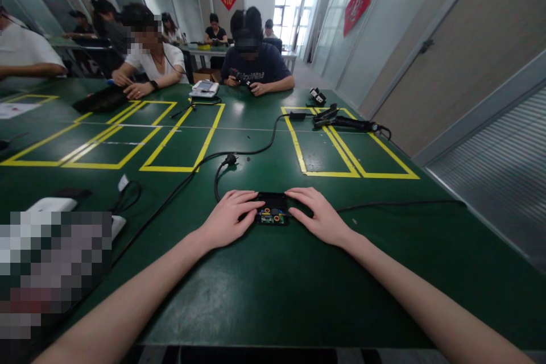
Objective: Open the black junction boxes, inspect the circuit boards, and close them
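Note:
In the middle of the green table lies a small black electronic case (273, 202), its circuit board (273, 218) exposed along the near half. Two round copper-coloured parts, a yellow strip and thin wires show on the board. My left hand (229, 217) grips the case's left side, its fingers on the upper edge and its thumb lower down by the board. My right hand (321, 216) holds the right side, fingertips at the far corner and thumb at the near part. The undersides of my fingers are hidden.
A black cable (205, 162) crosses the table diagonally, and a plug (230, 159) lies beyond my left hand. Black tools (341, 121) lie at the far right among yellow tape outlines (305, 173). White power strips (53, 205) sit at left. A co-worker (256, 62) sits opposite.

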Demonstrator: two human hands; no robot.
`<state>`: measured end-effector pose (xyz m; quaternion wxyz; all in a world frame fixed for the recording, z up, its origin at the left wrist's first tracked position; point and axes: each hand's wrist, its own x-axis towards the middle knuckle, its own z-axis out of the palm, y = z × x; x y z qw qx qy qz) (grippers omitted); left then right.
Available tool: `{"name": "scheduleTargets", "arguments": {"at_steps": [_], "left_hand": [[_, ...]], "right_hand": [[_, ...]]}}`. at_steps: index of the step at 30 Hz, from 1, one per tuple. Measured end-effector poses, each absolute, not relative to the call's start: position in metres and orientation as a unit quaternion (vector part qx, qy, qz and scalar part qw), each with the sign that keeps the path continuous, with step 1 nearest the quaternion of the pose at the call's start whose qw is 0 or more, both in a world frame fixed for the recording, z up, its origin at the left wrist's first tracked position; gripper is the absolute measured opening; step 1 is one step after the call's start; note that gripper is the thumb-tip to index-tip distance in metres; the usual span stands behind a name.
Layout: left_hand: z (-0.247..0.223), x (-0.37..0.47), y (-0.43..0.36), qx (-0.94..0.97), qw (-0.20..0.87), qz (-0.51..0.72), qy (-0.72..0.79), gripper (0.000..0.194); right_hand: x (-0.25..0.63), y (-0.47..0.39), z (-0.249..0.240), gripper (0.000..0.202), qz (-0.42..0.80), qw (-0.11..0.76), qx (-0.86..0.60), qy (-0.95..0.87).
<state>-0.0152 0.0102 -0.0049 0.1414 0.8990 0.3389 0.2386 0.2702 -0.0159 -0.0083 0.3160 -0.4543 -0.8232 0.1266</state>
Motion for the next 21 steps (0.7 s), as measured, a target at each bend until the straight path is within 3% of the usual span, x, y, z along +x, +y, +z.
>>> {"name": "scheduleTargets", "arguments": {"at_steps": [21], "left_hand": [[0.0015,-0.013,0.0068,0.891,0.146,0.252,0.348,0.03]], "right_hand": [[0.2647,-0.0213,0.0,0.024,0.203,0.361,-0.413,-0.811]]}}
